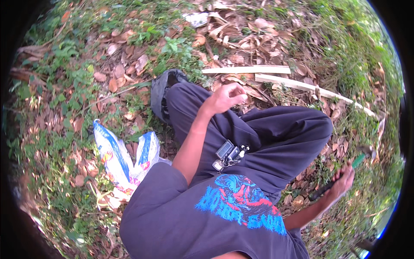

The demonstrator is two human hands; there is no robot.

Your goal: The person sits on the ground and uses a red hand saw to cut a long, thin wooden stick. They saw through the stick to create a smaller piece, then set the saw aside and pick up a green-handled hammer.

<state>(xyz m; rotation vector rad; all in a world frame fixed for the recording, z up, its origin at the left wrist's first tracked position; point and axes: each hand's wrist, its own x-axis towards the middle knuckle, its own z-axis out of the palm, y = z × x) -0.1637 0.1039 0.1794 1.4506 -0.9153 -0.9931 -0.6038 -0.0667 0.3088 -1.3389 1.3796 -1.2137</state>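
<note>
My right hand (343, 183), out to the right, is wrapped round a hammer (358, 161) with a green shaft and a black grip. The hammer's head points away from me, above the leafy ground. Over my bent left leg hovers my left hand (225, 99), its fingers curled together. Whatever they pinch, if anything, is too small to name. Ahead of that hand lie two pale wooden strips: a shorter strip (246, 70) and a longer strip (315, 89), slanting off to the right. Neither hand touches them.
A black plastic bag (160, 96) rests against my left knee. Left of my hip is a white and blue plastic sack (113, 149). A small dark device (225, 149) with keys sits on my lap. Dry leaves and low green plants cover the ground.
</note>
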